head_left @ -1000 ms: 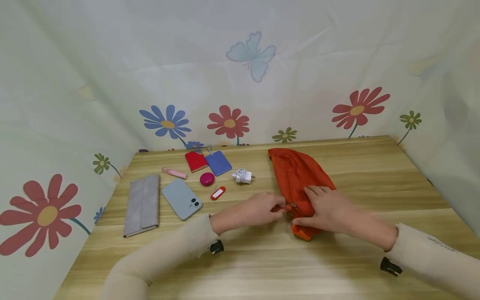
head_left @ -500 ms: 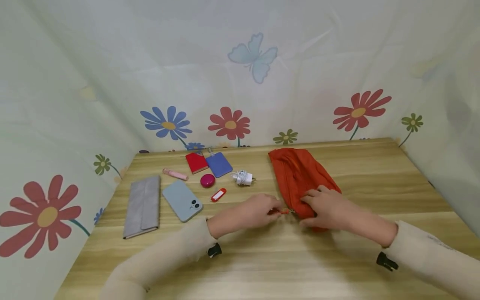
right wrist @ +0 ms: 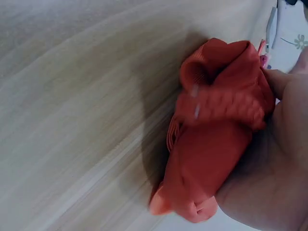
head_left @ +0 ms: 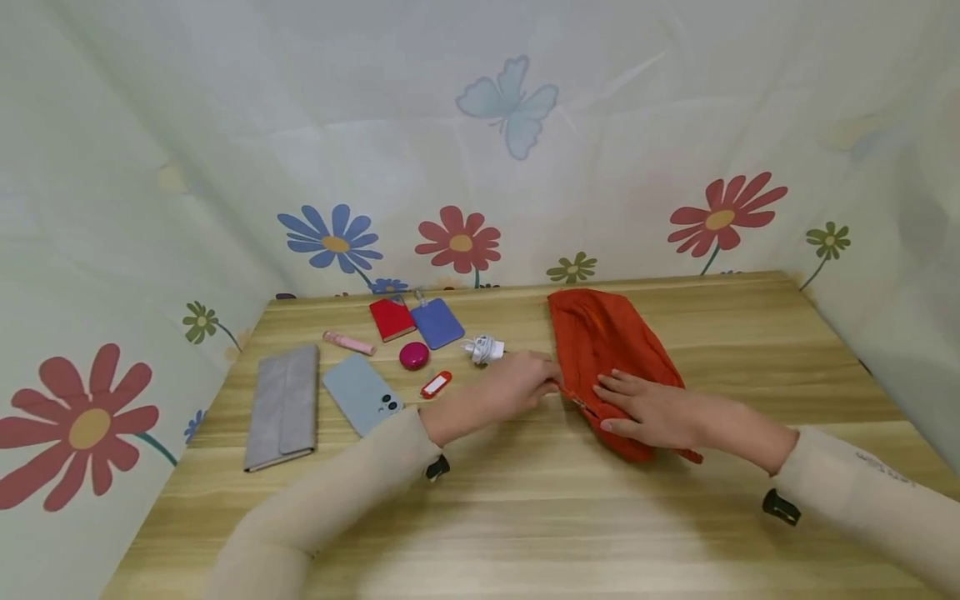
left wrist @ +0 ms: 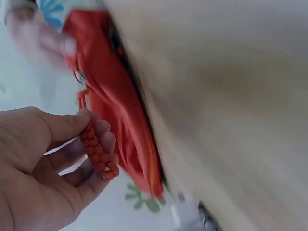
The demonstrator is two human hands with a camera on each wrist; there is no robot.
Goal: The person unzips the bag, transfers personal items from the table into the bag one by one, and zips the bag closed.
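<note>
An orange-red cloth zip pouch (head_left: 617, 333) lies on the table, slumped and creased, in front of both hands. My left hand (head_left: 513, 386) is at its left edge. In the left wrist view, its thumb and fingers pinch a braided cord zipper pull (left wrist: 96, 149) joined to the pouch by a small metal piece. My right hand (head_left: 663, 414) rests on the near part of the pouch with fingers extended over the cloth. A second braided strap (right wrist: 219, 105) dangles at the pouch's near end in the right wrist view, blurred. Whether the zipper is parted cannot be told.
Left on the wooden table (head_left: 525, 525) lie a grey wallet-like folder (head_left: 283, 408), a light blue phone (head_left: 358, 392), a pink tube (head_left: 348, 342), a red booklet (head_left: 392, 320), a blue card holder (head_left: 437, 323), a magenta round case (head_left: 414, 356), a red key tag (head_left: 436, 384) and a white charger (head_left: 485, 350).
My left hand pulled the cord out leftward, then moved away from me along the pouch's left edge. My right fingers have straightened on the cloth. The pouch has shifted slightly right.
</note>
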